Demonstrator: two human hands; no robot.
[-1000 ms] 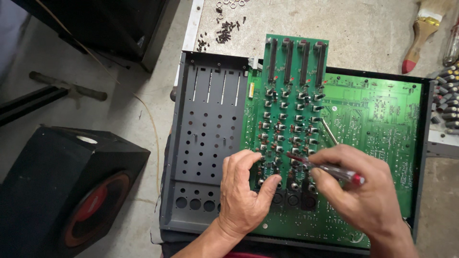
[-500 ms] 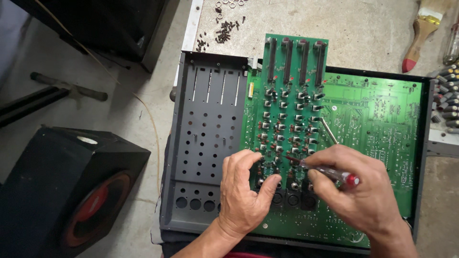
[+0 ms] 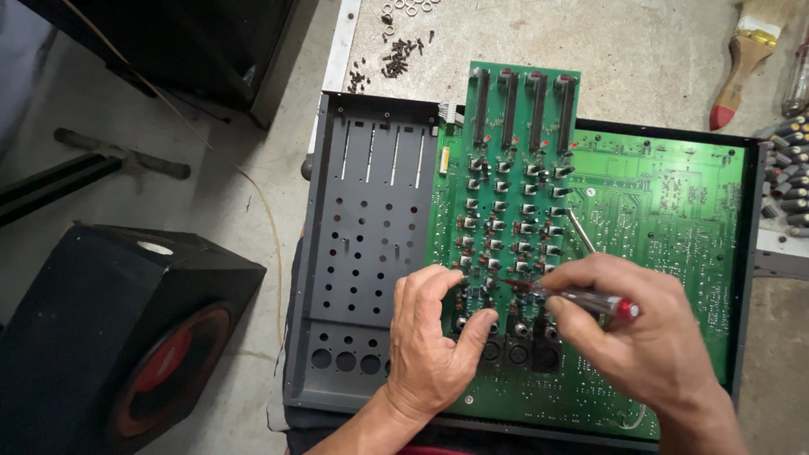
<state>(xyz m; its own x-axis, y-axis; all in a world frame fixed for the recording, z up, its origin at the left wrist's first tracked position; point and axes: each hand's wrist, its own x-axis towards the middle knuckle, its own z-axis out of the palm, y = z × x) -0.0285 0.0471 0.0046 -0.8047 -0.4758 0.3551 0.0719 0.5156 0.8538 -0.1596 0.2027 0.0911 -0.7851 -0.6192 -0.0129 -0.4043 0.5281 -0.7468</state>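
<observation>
A green circuit board (image 3: 666, 211) lies in a dark metal chassis (image 3: 371, 253). On it sits a smaller green board (image 3: 514, 160) with rows of small knobs and several black sliders. My left hand (image 3: 434, 337) rests on the lower part of that smaller board, fingers pressing among the knobs. My right hand (image 3: 640, 337) grips a screwdriver (image 3: 581, 297) with a clear handle and red cap, its tip pointing left onto the board close to my left fingers. A thin metal rod (image 3: 581, 232) lies on the board just above my right hand.
A black speaker box with a red cone (image 3: 126, 337) stands at lower left on the concrete floor. Loose screws and washers (image 3: 396, 50) lie above the chassis. A paintbrush (image 3: 746, 59) lies at upper right, a panel of grey knobs (image 3: 788, 168) at the right edge.
Hardly anything differs: my right hand has shifted slightly with the screwdriver over the smaller board, and my left hand stays pressed in the same place.
</observation>
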